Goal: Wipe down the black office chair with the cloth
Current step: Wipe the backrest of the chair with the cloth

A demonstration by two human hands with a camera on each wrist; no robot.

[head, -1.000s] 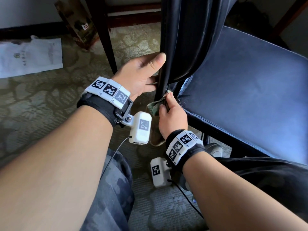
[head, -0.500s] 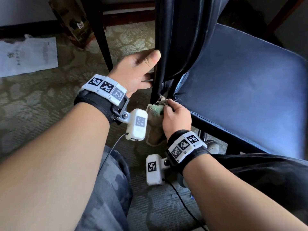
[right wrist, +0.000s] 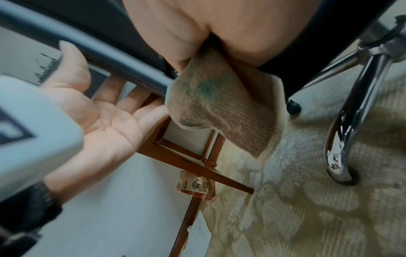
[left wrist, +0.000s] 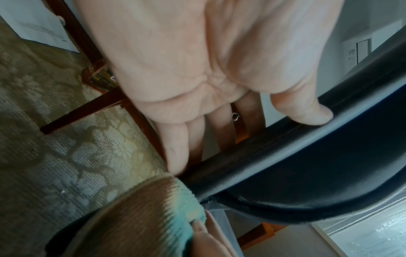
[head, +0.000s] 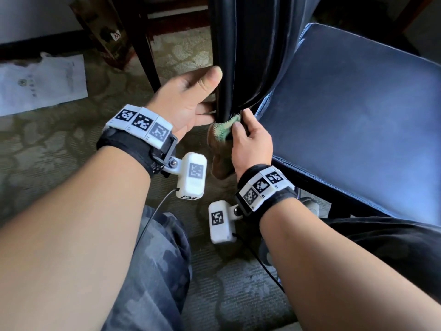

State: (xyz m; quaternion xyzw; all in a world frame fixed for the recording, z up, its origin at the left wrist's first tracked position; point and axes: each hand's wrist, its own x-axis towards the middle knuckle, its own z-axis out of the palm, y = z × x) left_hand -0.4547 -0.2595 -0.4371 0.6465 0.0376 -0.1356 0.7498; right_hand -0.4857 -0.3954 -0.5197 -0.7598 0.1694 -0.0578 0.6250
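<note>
The black office chair shows its blue-black seat [head: 358, 115] and the side edge of its backrest [head: 250, 56]. My left hand [head: 191, 101] holds that edge, with the thumb [left wrist: 307, 111] on the front and the fingers behind. My right hand [head: 250, 144] grips a brown and green ribbed cloth [head: 222, 134]. It presses the cloth against the bottom of the backrest edge, where it meets the seat. The rest of the cloth [right wrist: 219, 107] hangs loose below my palm.
Patterned carpet [head: 47, 151] lies under me. A dark wooden table leg [head: 148, 58] stands just left of the chair, with a cardboard box [head: 105, 32] and a white paper [head: 40, 82] beyond it. The chair's chrome base [right wrist: 351, 104] is under the seat. My knees are at the bottom.
My right hand slid the cloth down the backrest edge and has come back up to its lower end. My left hand has kept its hold on the edge.
</note>
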